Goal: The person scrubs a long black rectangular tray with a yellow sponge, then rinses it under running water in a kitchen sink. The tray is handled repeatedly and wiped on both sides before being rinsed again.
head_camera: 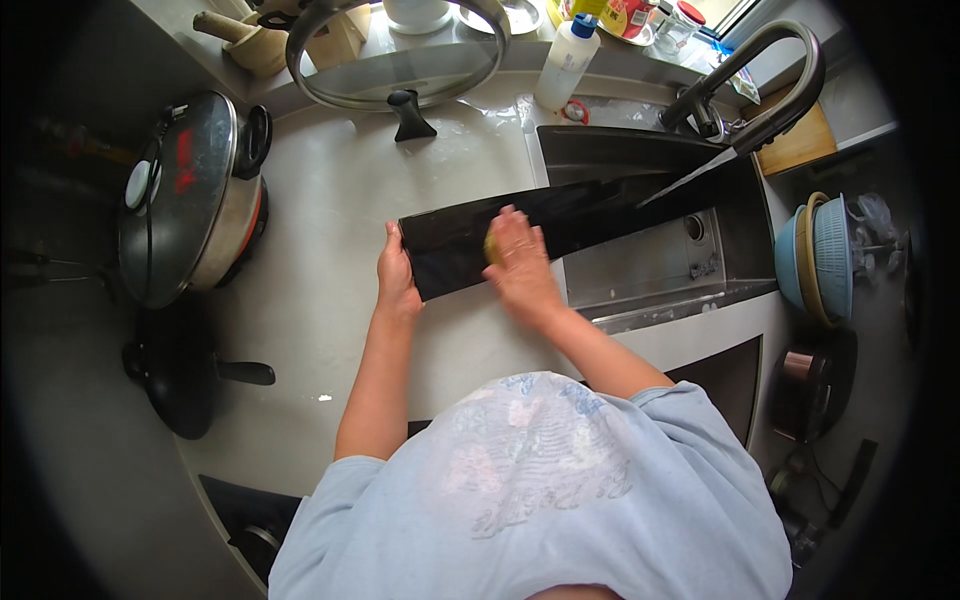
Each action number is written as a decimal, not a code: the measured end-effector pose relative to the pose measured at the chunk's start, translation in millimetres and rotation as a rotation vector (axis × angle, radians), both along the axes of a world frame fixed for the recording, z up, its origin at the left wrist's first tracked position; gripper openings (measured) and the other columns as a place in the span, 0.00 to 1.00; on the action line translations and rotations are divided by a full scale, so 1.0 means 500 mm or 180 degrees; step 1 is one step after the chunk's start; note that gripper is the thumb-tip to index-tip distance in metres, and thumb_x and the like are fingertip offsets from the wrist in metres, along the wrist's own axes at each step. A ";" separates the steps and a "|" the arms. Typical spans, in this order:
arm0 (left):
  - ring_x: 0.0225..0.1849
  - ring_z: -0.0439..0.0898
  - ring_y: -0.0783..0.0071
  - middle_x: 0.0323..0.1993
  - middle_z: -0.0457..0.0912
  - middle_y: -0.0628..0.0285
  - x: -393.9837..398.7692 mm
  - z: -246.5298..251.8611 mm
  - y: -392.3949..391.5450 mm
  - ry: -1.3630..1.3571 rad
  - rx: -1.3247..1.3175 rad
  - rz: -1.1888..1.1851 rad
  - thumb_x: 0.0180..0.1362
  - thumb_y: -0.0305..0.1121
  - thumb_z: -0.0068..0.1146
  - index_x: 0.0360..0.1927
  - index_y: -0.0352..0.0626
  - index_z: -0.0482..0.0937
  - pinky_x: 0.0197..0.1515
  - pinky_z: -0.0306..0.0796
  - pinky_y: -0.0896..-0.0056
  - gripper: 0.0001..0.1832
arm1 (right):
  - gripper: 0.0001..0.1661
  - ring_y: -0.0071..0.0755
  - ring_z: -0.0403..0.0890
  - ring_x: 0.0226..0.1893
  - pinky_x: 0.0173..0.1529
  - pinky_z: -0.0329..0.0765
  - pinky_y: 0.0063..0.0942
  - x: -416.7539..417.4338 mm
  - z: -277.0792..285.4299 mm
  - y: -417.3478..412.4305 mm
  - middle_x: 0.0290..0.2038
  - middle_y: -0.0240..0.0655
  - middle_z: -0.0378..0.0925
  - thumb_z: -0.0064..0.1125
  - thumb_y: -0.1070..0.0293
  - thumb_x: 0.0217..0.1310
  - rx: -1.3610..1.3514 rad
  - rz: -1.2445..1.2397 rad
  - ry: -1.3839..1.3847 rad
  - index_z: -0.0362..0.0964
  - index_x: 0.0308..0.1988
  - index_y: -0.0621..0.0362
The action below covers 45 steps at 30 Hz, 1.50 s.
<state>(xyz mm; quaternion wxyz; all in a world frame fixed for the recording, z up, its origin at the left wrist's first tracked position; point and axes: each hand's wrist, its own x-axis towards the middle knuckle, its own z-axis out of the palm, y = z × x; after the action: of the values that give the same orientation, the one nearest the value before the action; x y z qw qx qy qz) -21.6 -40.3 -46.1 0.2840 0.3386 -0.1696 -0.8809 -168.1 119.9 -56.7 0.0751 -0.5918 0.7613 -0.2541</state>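
A long black glossy panel point(450, 244) slants from the worktop across the sink point(622, 277), its far end over the basin. My left hand point(397, 274) grips its left end, thumb along the edge. My right hand point(521, 262) lies flat on the panel's upper face and presses a yellowish sponge or cloth point(491, 246), mostly hidden under the palm and fingers. From the pull-out tap point(757, 131) a stream of water runs onto the panel near its right part.
A glass lid point(409, 124) and a bottle with a blue cap point(568, 67) stand behind. At the left are a lidded electric pan point(187, 202) and a black frying pan point(180, 367). Blue plastic baskets point(829, 255) stand right of the sink.
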 end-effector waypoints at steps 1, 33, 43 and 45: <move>0.56 0.79 0.60 0.55 0.80 0.55 0.000 0.000 0.003 0.0004 0.0057 0.0023 0.75 0.54 0.31 0.55 0.39 0.75 0.61 0.73 0.56 0.29 | 0.44 0.45 0.42 0.78 0.77 0.40 0.47 -0.026 -0.003 0.009 0.78 0.42 0.41 0.54 0.62 0.68 -0.0149 -0.0285 0.0095 0.42 0.75 0.56; 0.52 0.81 0.66 0.52 0.81 0.59 -0.006 0.027 0.012 -0.0587 -0.0309 0.0065 0.75 0.55 0.32 0.54 0.39 0.75 0.56 0.76 0.61 0.30 | 0.13 0.42 0.71 0.44 0.48 0.66 0.41 0.026 0.113 -0.105 0.37 0.32 0.73 0.71 0.71 0.46 -0.0503 0.0079 -0.0833 0.71 0.27 0.54; 0.55 0.78 0.67 0.54 0.79 0.59 -0.012 0.034 0.016 -0.0664 -0.0192 0.0071 0.75 0.55 0.31 0.57 0.38 0.74 0.58 0.75 0.61 0.30 | 0.12 0.50 0.72 0.37 0.44 0.71 0.42 -0.054 0.092 -0.064 0.32 0.42 0.70 0.66 0.79 0.47 -0.0084 -0.0386 -0.1128 0.67 0.26 0.61; 0.55 0.78 0.67 0.55 0.79 0.59 -0.007 0.025 0.014 -0.0684 -0.0294 0.0013 0.75 0.55 0.31 0.57 0.38 0.73 0.58 0.75 0.61 0.31 | 0.12 0.51 0.72 0.37 0.43 0.72 0.42 0.004 0.112 -0.107 0.32 0.43 0.70 0.65 0.81 0.48 -0.0366 -0.0012 -0.1257 0.66 0.26 0.61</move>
<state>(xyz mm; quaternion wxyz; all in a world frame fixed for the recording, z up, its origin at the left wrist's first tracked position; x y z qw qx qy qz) -24.9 -33.5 -33.5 0.2813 0.4179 -0.2387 -0.8302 -166.1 66.4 -0.5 0.1885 -0.5324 0.7171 -0.4084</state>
